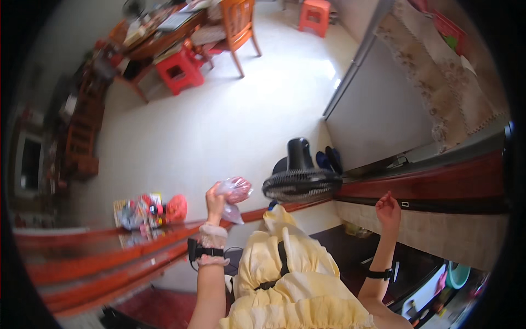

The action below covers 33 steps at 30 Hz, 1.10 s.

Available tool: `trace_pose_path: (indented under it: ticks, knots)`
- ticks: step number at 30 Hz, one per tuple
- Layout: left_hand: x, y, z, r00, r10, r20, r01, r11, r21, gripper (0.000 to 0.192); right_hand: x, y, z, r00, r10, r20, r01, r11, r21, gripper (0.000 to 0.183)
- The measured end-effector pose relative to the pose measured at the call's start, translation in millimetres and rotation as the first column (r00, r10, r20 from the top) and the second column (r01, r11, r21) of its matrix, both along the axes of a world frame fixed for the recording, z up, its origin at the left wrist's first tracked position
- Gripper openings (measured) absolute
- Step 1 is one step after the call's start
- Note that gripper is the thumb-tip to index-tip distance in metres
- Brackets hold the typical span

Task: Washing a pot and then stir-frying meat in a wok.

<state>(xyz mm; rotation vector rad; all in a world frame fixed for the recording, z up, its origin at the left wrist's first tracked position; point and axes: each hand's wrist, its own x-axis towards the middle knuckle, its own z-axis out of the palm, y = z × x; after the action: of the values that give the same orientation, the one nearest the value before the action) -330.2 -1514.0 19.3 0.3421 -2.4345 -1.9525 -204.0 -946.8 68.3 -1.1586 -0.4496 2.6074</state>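
Note:
My left hand point(215, 202) grips a clear plastic bag point(235, 191) with a reddish lump inside, which may be meat. Loose plastic hangs below the grip. Just beyond the bag stands a black electric fan point(302, 184). My right hand point(388, 210) is raised beside the dark red wooden door frame point(415, 181); it holds nothing and its fingers are loosely bent. Whether that hand touches the frame I cannot tell.
Plastic-wrapped goods point(141, 211) and a red plastic bag point(176, 207) sit to the left. Dark blue slippers point(329, 159) lie behind the fan. Farther off are a red plastic stool point(179, 70), a wooden chair point(238, 24) and an orange stool point(314, 17).

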Motion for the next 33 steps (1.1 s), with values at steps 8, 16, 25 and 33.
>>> trace_pose_path:
  ticks: [8,16,25,33]
  knots:
    - [-171,-30,28,0.993,-0.12,-0.015,0.121,0.99,0.068,0.026,-7,-54,64,0.966,-0.215,-0.146,0.223,0.974,0.044,0.016]
    - [-328,-4,0,0.956,-0.24,0.169,0.204,0.957,0.204,0.025,-19,-131,120,0.783,-0.574,-0.242,0.612,0.78,0.131,0.019]
    - [-488,51,-8,0.842,-0.507,0.184,0.464,0.855,0.229,0.022,-62,-257,180,0.429,-0.819,-0.382,0.774,0.115,0.623,0.02]
    - [-594,94,-5,0.708,-0.69,0.151,0.67,0.724,0.166,0.022,-186,-283,231,0.23,-0.844,-0.485,0.511,-0.319,0.798,0.025]
